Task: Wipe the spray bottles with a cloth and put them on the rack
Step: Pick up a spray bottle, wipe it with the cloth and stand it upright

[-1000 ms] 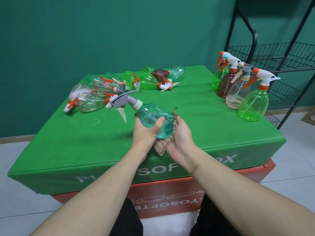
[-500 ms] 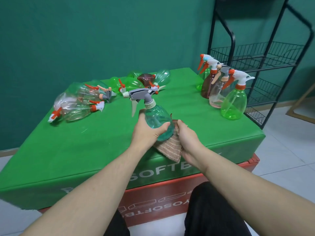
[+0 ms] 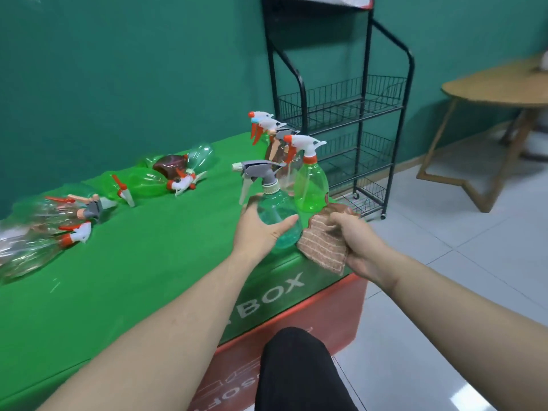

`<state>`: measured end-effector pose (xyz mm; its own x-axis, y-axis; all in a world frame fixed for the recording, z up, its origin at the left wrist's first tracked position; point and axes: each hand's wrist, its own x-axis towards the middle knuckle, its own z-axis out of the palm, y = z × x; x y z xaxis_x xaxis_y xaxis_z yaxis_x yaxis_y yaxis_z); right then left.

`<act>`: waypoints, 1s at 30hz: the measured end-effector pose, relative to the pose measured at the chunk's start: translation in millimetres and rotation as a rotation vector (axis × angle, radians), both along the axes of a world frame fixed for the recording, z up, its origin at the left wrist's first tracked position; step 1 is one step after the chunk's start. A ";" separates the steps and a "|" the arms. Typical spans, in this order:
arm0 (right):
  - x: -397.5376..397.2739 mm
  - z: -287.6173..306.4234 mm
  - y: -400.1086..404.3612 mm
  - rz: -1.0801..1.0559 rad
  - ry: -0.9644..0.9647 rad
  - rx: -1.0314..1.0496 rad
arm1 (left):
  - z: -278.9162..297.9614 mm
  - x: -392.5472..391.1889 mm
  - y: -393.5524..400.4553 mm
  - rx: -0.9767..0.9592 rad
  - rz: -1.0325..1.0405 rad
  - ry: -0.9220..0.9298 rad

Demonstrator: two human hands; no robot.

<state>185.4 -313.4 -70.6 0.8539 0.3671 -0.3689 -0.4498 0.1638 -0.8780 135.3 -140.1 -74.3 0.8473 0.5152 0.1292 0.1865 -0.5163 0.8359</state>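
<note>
My left hand (image 3: 259, 229) grips a teal spray bottle (image 3: 275, 215) with a grey trigger head, held upright over the green table's right end. My right hand (image 3: 355, 241) holds a brown striped cloth (image 3: 321, 246) just right of the bottle, apart from it. Several spray bottles stand upright at the table's far right corner, the nearest a light green one (image 3: 311, 185). Several more lie on their sides at the left (image 3: 44, 229) and at the back (image 3: 166, 176). The black wire rack (image 3: 350, 114) stands behind the table's right end, its baskets holding nothing.
The green table cover (image 3: 148, 262) sits on a red box base. A round wooden table (image 3: 498, 90) stands at the far right on the pale tiled floor. My knee in black cloth (image 3: 299, 369) is below the table edge.
The teal bottle has turned from lying tilted to upright and moved right toward the standing bottles. The cloth has come away from it. My view has swung right, showing the whole rack.
</note>
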 end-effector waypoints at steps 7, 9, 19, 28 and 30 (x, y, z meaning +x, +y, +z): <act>22.4 -8.2 -56.5 -0.102 0.030 -0.007 | 0.6 47.8 -55.3 0.027 -0.061 0.000; 24.3 -11.3 -66.0 -0.094 0.032 -0.005 | -0.6 57.2 -65.7 0.024 -0.079 0.005; 29.6 -16.1 -80.8 -0.022 0.044 -0.042 | -5.0 73.0 -87.7 -0.008 -0.070 0.008; 17.8 -12.7 -84.0 -0.012 0.026 -0.040 | -8.6 70.6 -80.7 -0.046 -0.065 0.065; 11.3 -9.9 -83.9 -0.004 0.019 -0.048 | -8.4 64.4 -76.8 -0.061 -0.061 0.066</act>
<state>196.7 -397.2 -80.5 0.8480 0.3448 -0.4025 -0.4661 0.1238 -0.8760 199.6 -217.0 -82.6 0.8830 0.4674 0.0424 0.2117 -0.4773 0.8529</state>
